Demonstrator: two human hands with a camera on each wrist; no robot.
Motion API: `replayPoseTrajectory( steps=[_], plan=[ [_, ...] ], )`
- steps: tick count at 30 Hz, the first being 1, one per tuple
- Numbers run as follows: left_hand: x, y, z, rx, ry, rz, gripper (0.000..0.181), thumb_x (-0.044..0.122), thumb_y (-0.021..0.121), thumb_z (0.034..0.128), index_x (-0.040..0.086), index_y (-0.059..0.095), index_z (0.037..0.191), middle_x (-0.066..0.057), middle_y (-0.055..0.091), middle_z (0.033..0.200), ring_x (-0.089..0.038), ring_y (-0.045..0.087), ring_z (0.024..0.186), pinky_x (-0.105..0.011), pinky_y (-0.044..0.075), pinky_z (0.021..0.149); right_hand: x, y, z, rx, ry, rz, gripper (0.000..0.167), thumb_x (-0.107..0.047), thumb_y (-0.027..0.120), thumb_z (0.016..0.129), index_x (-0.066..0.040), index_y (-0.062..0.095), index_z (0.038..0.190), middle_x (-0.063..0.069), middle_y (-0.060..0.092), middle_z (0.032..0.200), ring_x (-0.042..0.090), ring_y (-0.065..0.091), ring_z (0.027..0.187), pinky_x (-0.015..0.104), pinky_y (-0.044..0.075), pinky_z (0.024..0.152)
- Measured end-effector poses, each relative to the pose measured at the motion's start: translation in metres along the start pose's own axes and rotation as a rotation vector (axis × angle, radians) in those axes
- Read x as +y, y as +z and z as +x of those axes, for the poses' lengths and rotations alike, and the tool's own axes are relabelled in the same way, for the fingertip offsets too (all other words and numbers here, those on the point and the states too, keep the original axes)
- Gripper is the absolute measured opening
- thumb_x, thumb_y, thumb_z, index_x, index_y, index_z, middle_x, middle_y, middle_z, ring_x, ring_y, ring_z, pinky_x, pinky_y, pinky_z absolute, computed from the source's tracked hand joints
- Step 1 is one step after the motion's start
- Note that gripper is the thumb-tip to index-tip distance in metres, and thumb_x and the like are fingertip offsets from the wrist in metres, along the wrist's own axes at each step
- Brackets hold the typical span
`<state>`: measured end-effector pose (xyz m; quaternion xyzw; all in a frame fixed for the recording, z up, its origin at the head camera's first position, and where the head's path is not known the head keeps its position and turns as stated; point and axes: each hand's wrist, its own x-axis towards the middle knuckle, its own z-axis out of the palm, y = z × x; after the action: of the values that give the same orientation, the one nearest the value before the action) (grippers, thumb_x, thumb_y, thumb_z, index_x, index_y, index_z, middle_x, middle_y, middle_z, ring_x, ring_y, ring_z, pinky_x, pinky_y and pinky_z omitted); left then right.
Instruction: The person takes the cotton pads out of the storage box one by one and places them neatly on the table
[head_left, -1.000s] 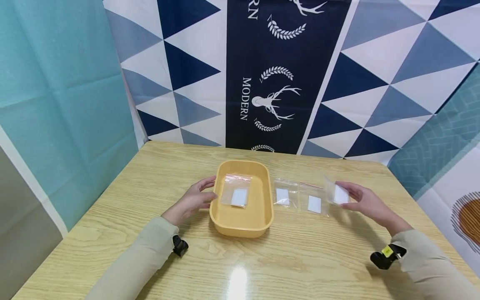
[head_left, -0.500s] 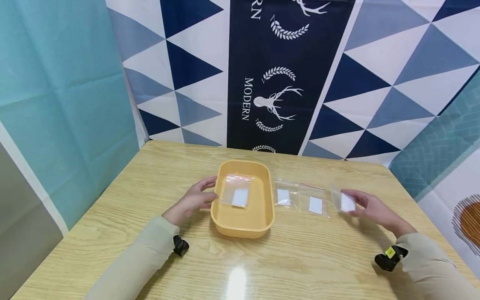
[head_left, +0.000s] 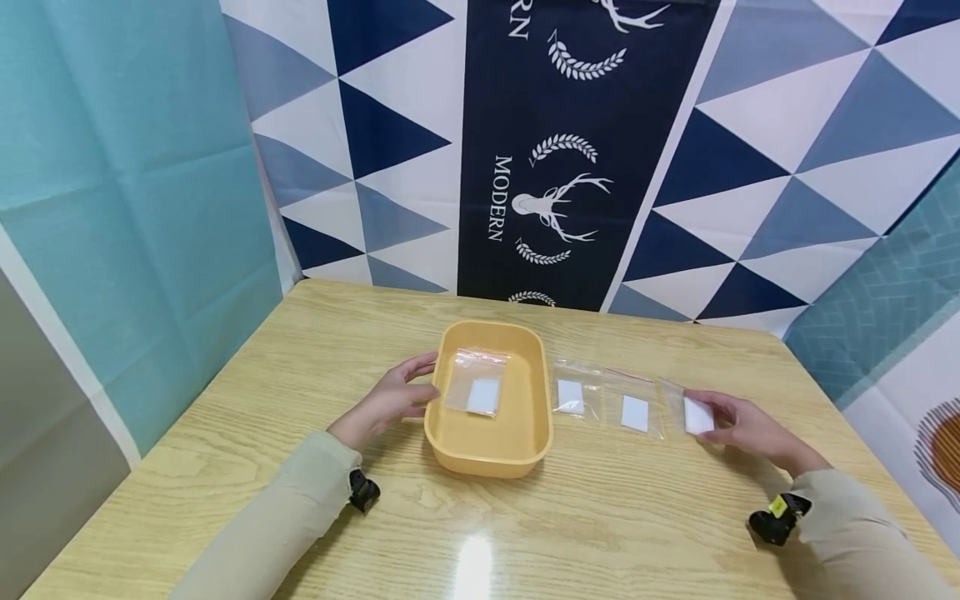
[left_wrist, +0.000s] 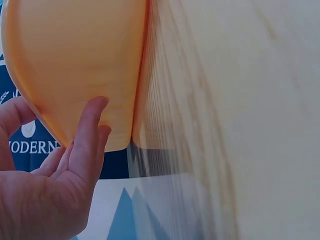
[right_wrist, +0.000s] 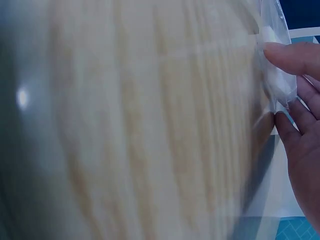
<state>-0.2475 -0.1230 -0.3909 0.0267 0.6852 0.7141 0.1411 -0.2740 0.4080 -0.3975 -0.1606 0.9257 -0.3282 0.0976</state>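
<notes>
My left hand (head_left: 386, 402) rests beside the left wall of a yellow plastic bin (head_left: 487, 460), fingers fairly straight and touching it. In the left wrist view, fingers (left_wrist: 87, 135) lie against the bin's outer wall (left_wrist: 80, 60). Inside the bin is a clear zip bag (head_left: 463, 379) with a white block in it. At the right, my right hand (head_left: 750, 429) pinches another clear zip bag (head_left: 699, 415) holding a white block, tilted up with its lower end near the table. The right wrist view has the thumb on this bag (right_wrist: 281, 80); its far part is out of frame.
Two more zip bags with white blocks, a nearer one (head_left: 572, 398) and a farther one (head_left: 634, 414), lie flat between the bin and my right hand. The wooden table (head_left: 592, 517) ends at a patterned cloth backdrop (head_left: 405, 200). A teal cloth (head_left: 172, 217) hangs at the left.
My right hand has moved slightly right and down, lowering the zip bag toward the table beside the other bags. The left hand stays at the bin. The head view has shifted a little.
</notes>
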Motion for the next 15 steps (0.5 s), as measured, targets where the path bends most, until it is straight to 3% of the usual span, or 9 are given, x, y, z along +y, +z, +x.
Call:
replayPoseTrajectory(
  steps=[3, 5, 10, 15],
  plan=[
    [-0.0002, -0.0001, 0.0000, -0.007, 0.005, -0.003, 0.067, -0.003, 0.056, 0.0849, 0.010, 0.030, 0.145, -0.016, 0.032, 0.144, -0.037, 0.052, 0.112, -0.043, 0.053, 0.082, 0.0023, 0.0004, -0.0002, -0.005, -0.010, -0.020, 0.074, -0.020, 0.075, 0.076, 0.002, 0.040, 0.138, 0.029, 0.032, 0.141, 0.042, 0.030, 0.123, 0.021, 0.034, 0.096],
    [0.0001, -0.0003, -0.0005, -0.011, 0.007, -0.007, 0.067, -0.003, 0.057, 0.0849, 0.010, 0.030, 0.145, -0.016, 0.031, 0.145, -0.037, 0.052, 0.112, -0.043, 0.053, 0.082, 0.0036, 0.0001, -0.0005, -0.008, -0.025, -0.026, 0.074, -0.021, 0.075, 0.077, 0.000, 0.040, 0.139, 0.028, 0.033, 0.141, 0.027, 0.033, 0.124, 0.006, 0.030, 0.084],
    [-0.0007, -0.0005, -0.0006, -0.012, 0.011, -0.008, 0.068, -0.002, 0.058, 0.0843, 0.010, 0.030, 0.145, -0.015, 0.032, 0.144, -0.037, 0.053, 0.111, -0.042, 0.054, 0.081, 0.0048, -0.0007, -0.0013, -0.034, -0.066, -0.017, 0.074, -0.021, 0.075, 0.076, -0.002, 0.040, 0.139, 0.027, 0.032, 0.142, -0.013, 0.028, 0.113, 0.001, 0.026, 0.082],
    [-0.0018, -0.0010, -0.0001, -0.006, 0.011, -0.007, 0.068, -0.003, 0.058, 0.0844, 0.011, 0.031, 0.145, -0.014, 0.033, 0.144, -0.036, 0.054, 0.110, -0.042, 0.054, 0.081, 0.0057, -0.0013, -0.0012, -0.058, -0.090, -0.023, 0.075, -0.021, 0.075, 0.076, -0.003, 0.040, 0.140, 0.027, 0.030, 0.143, -0.011, 0.025, 0.118, -0.002, 0.021, 0.083]
  ],
)
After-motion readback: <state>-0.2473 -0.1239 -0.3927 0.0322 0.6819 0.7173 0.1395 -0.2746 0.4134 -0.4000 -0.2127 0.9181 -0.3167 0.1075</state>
